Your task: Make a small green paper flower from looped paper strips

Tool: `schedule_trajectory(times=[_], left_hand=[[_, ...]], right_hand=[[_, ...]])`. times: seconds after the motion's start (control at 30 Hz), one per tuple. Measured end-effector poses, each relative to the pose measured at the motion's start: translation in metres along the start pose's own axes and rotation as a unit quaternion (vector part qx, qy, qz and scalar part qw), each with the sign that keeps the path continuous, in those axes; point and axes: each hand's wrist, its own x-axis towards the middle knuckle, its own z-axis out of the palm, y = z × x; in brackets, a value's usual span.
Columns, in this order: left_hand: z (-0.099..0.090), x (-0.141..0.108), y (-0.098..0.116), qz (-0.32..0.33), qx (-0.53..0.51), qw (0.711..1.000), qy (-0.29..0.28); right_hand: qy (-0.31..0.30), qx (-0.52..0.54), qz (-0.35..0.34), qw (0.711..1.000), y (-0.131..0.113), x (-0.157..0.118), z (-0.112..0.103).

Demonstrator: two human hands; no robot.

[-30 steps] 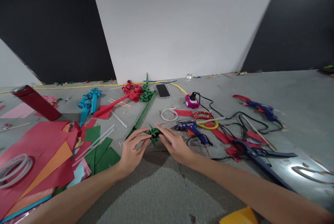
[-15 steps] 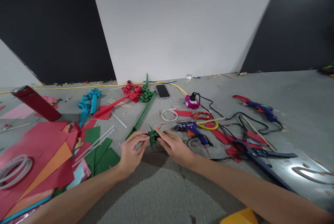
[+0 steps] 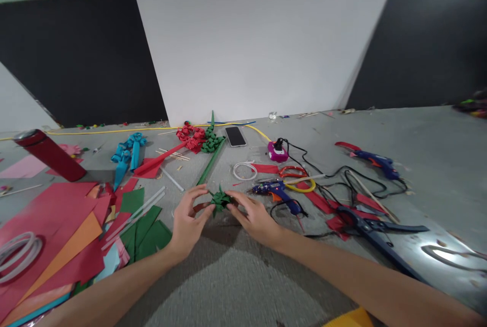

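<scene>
Between my two hands is a small green folded-paper piece (image 3: 219, 201) with pointed tips sticking out. My left hand (image 3: 190, 219) pinches its left side between thumb and fingers. On the opposite side, the thumb and fingers of my right hand (image 3: 255, 219) grip it too. Just beyond lies a long green paper stem (image 3: 211, 163) leading up to a green paper flower cluster (image 3: 213, 141). A red paper flower cluster (image 3: 191, 136) rests beside that one. To the right of my right hand lies a blue glue gun (image 3: 279, 192).
Red paper sheets (image 3: 61, 215), green paper pieces (image 3: 152, 238) and a red bottle (image 3: 51, 155) are on the left. Rightward lie a purple power socket (image 3: 277, 152), a second glue gun (image 3: 376, 160), black cords and a dark paper cutter (image 3: 375, 235). A phone (image 3: 236, 136) lies ahead.
The green paper piece has turned so more of its pointed tips show. My right-hand fingers have drawn back to its right edge, and the view has tilted slightly.
</scene>
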Motion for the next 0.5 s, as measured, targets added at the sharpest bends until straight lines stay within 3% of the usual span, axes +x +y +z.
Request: schedule_trajectory(times=[0.2, 0.37, 0.5], left_hand=[[-0.0017, 0.0044, 0.0, -0.047, 0.01, 0.999, -0.003], [-0.0031, 0.0028, 0.002, -0.097, 0.002, 0.995, 0.01], [-0.0035, 0.0029, 0.0004, -0.095, -0.011, 0.995, -0.002]], right_hand=[[-0.001, 0.068, 0.043, 0.997, -0.0042, 0.0007, -0.0043], [0.009, 0.086, 0.027, 0.996, -0.0066, 0.0014, -0.0066], [0.032, 0.091, 0.01, 0.995, -0.0021, 0.0019, -0.0036]])
